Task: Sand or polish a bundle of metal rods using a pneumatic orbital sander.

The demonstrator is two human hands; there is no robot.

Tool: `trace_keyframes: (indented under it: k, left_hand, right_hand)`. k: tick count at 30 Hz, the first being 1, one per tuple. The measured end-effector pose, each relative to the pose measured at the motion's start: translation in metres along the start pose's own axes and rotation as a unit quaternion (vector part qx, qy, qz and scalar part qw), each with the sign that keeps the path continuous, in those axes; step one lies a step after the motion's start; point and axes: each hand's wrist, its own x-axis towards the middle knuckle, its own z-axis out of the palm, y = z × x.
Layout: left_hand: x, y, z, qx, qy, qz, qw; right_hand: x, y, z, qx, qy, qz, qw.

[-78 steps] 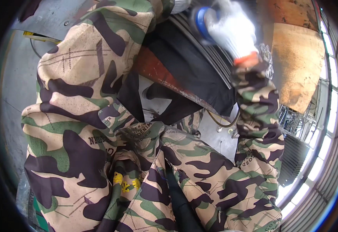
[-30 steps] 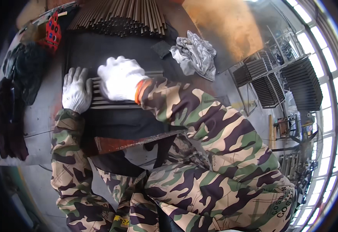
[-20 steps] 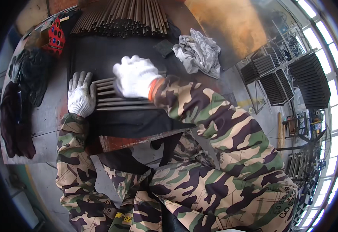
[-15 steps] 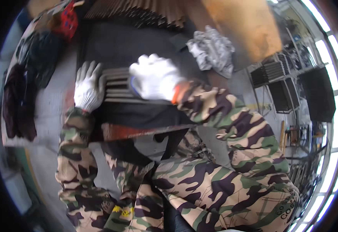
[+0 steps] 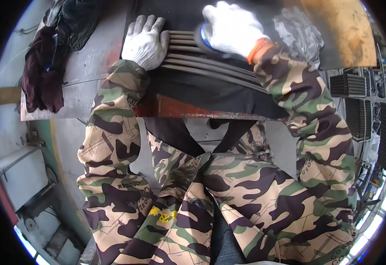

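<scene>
Several thin grey metal rods [image 5: 219, 69] lie side by side on a black cloth [image 5: 188, 92] over the table. My left hand [image 5: 144, 44], in a white knitted glove, rests flat with fingers stretched at the rods' left ends. My right hand [image 5: 235, 31], also in a white glove with an orange cuff, is closed over a dark pad with a blue edge [image 5: 205, 40]. The pad sits on the rods, and its full shape is hidden under the glove. Both my forearms are in camouflage sleeves. The rods' right ends pass under my right forearm.
Crumpled silvery-grey material [image 5: 299, 37] lies right of my right hand, beside a tan board [image 5: 343, 31]. Dark clothing [image 5: 41, 75] is heaped at the table's left. The table's worn red front edge [image 5: 179, 107] faces my legs. Racks with dark stacked pieces [image 5: 347, 85] stand at the right.
The view has shifted, so hands and table sit higher and further right in the picture. My right hand with the pad is a little further from my left hand. The nearer rods now splay apart.
</scene>
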Motion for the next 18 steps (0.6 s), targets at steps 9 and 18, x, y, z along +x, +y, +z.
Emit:
trace_keyframes:
  k: [9,18]
  left_hand:
    - [-0.015,0.013,0.008,-0.02,0.04,0.023,0.999]
    - [-0.011,-0.002,-0.011,0.023,-0.052,-0.015,0.998]
  right_hand:
    - [-0.012,0.012,-0.01,0.055,-0.016,-0.004,0.998]
    - [-0.008,0.014,-0.024,0.084,-0.012,0.026,0.996]
